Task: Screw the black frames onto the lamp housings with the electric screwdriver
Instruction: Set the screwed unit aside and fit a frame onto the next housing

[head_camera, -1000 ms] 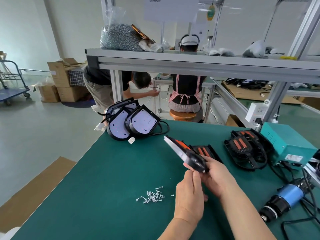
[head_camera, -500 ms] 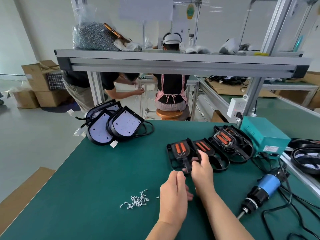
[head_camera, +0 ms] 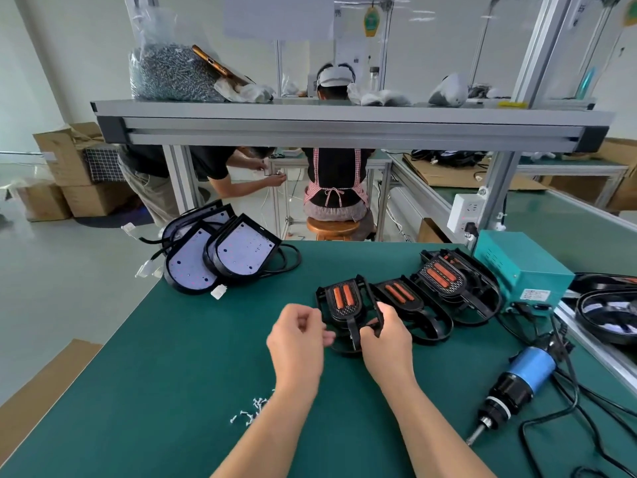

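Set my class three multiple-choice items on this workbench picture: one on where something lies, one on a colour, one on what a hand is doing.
1. Where does the electric screwdriver lie? A on the upper shelf; B on the green mat, right of the right hand; C in the left hand.
2. What colour are the strips in the black frames? A white; B blue; C orange.
3. What is the right hand doing? A gripping the nearest black frame; B lying flat on the mat; C picking up screws.
Answers: B, it lies untouched on the mat; C, orange strips show in each frame; A, its fingers curl round the frame's edge.
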Demonstrator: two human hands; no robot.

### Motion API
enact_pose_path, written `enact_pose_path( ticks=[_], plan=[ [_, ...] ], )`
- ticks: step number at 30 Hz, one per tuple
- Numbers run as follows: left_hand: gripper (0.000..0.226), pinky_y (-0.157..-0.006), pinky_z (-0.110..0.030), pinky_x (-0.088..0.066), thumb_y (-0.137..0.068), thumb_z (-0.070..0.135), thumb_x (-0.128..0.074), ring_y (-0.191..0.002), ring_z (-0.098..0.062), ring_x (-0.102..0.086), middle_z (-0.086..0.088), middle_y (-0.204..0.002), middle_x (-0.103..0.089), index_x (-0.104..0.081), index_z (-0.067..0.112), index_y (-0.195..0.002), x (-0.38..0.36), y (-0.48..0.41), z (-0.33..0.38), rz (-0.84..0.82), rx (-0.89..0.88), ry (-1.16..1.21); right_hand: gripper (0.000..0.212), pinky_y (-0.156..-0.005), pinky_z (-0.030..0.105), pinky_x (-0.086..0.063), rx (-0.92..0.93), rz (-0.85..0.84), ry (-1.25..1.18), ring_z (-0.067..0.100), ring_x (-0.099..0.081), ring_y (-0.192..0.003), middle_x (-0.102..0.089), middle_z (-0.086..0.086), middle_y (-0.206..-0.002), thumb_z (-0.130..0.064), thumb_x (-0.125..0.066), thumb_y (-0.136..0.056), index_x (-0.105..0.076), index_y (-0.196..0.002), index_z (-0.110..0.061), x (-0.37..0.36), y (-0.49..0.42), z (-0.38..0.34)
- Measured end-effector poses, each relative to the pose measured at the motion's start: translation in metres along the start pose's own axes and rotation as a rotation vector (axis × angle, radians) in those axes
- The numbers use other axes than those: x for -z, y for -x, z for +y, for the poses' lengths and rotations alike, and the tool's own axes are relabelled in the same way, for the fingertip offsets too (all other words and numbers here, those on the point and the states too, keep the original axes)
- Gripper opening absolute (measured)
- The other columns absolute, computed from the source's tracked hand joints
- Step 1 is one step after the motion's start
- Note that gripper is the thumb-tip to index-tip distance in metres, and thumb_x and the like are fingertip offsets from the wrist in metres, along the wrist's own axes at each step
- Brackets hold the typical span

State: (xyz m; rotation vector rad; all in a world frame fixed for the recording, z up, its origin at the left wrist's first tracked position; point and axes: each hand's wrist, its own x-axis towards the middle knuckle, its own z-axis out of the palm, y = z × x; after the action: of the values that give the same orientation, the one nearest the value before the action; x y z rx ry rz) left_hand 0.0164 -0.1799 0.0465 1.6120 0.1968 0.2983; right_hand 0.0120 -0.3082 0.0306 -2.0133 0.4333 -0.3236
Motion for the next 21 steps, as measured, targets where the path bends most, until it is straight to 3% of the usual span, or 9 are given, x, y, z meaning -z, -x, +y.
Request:
enact_pose_path(
  ticks=[4, 7, 10, 11, 13, 15, 19, 21],
  plan=[
    [0.008, -0.056, -0.022, -0.046, -0.097, 0.011, -0.059, -0.056, -0.008, -0.070, -0.005, -0.085, -0.072, -0.058, 0.016, -0.091, 0.015, -0.051, 0.006, 0.155, 0.046, -0.041, 0.059, -0.099, 0.046, -0.052, -0.008, -0.019, -0.001, 0.026, -0.061, -0.114, -0.060, 0.003, -0.126, -0.011, -0.052, -0.096, -0.038, -0.151, -0.021, 0.001, -0.002, 0.003],
    [0.014, -0.071, -0.029, -0.043, -0.095, 0.014, -0.062, -0.067, -0.004, -0.056, -0.008, -0.118, -0.060, -0.056, 0.011, -0.108, 0.026, -0.093, 0.018, 0.278, -0.037, -0.225, 0.054, -0.103, 0.039, -0.048, 0.007, -0.005, -0.029, 0.020, -0.058, -0.115, -0.059, -0.003, -0.122, -0.015, -0.054, -0.098, -0.040, -0.151, -0.019, 0.000, -0.003, 0.005],
    [0.033, -0.099, -0.043, -0.041, -0.093, 0.020, -0.065, -0.103, -0.023, -0.052, -0.012, -0.134, -0.042, -0.052, 0.007, -0.120, 0.040, -0.131, 0.030, 0.397, -0.106, -0.443, 0.048, -0.110, 0.040, -0.042, 0.035, 0.010, -0.054, 0.018, -0.053, -0.122, -0.059, -0.003, -0.125, -0.020, -0.051, -0.101, -0.044, -0.149, -0.016, -0.001, -0.004, 0.008],
    [0.038, -0.104, -0.044, -0.037, -0.093, 0.023, -0.066, -0.118, -0.031, -0.045, -0.014, -0.137, -0.040, -0.050, 0.006, -0.122, 0.045, -0.142, 0.032, 0.452, -0.088, -0.510, 0.046, -0.110, 0.043, -0.043, 0.037, 0.009, -0.055, 0.021, -0.055, -0.123, -0.061, 0.000, -0.128, -0.021, -0.050, -0.102, -0.045, -0.148, -0.016, -0.002, -0.005, 0.008],
    [0.052, -0.105, -0.047, -0.034, -0.093, 0.034, -0.065, -0.129, -0.037, -0.035, -0.018, -0.142, -0.036, -0.041, 0.005, -0.129, 0.055, -0.161, 0.033, 0.488, 0.027, -0.575, 0.045, -0.106, 0.048, -0.045, 0.037, 0.001, -0.048, 0.027, -0.058, -0.121, -0.063, 0.005, -0.127, -0.021, -0.048, -0.103, -0.046, -0.147, -0.016, -0.003, -0.007, 0.009],
    [0.062, -0.096, -0.050, -0.040, -0.093, 0.047, -0.058, -0.125, -0.041, -0.037, -0.018, -0.140, -0.033, -0.030, 0.009, -0.135, 0.062, -0.174, 0.028, 0.389, 0.171, -0.580, 0.044, -0.105, 0.049, -0.046, 0.040, -0.003, -0.041, 0.029, -0.058, -0.121, -0.064, 0.008, -0.128, -0.022, -0.047, -0.103, -0.045, -0.147, -0.017, -0.004, -0.008, 0.011],
    [0.046, -0.070, -0.045, -0.058, -0.094, 0.056, -0.045, -0.074, -0.037, -0.068, -0.008, -0.103, -0.052, -0.018, 0.023, -0.110, 0.070, -0.182, 0.016, 0.183, 0.274, -0.606, 0.045, -0.103, 0.050, -0.048, 0.056, -0.008, -0.046, 0.019, -0.052, -0.099, -0.065, 0.014, -0.126, -0.022, -0.048, -0.103, -0.043, -0.148, -0.018, -0.006, -0.011, 0.015],
    [0.042, -0.061, -0.039, -0.058, -0.097, 0.052, -0.045, -0.058, -0.032, -0.071, -0.006, -0.095, -0.055, -0.021, 0.022, -0.116, 0.074, -0.186, 0.011, 0.143, 0.294, -0.582, 0.045, -0.102, 0.051, -0.049, 0.063, -0.010, -0.049, 0.017, -0.048, -0.096, -0.065, 0.013, -0.125, -0.021, -0.048, -0.103, -0.044, -0.147, -0.018, -0.007, -0.012, 0.017]
  ],
)
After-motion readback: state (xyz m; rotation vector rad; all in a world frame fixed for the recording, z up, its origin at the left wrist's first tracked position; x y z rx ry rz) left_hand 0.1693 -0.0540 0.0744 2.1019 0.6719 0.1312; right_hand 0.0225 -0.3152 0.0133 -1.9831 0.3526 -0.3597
